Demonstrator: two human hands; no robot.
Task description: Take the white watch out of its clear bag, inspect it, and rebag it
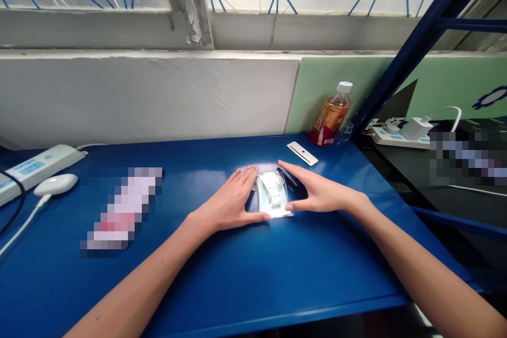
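Observation:
A small clear packet point(273, 194) with a white item inside lies on the blue desk point(237, 274), between my two hands. My left hand point(236, 200) rests at the packet's left side, thumb stretched along its lower edge and the other fingers pointing away at its upper left. On the right side, my right hand point(312, 190) has its thumb at the packet's lower right corner and its fingers spread toward the upper right. A dark thin item point(288, 175) lies beside the packet, partly under the right fingers. Neither hand wraps around anything.
A flat white card point(302, 153) lies behind the right hand, near a drink bottle point(331, 116) by the wall. At left are a power strip point(43, 166), a white device with a cable point(56, 185) and a pixelated object point(124, 208). A blue metal frame point(404, 47) stands at right.

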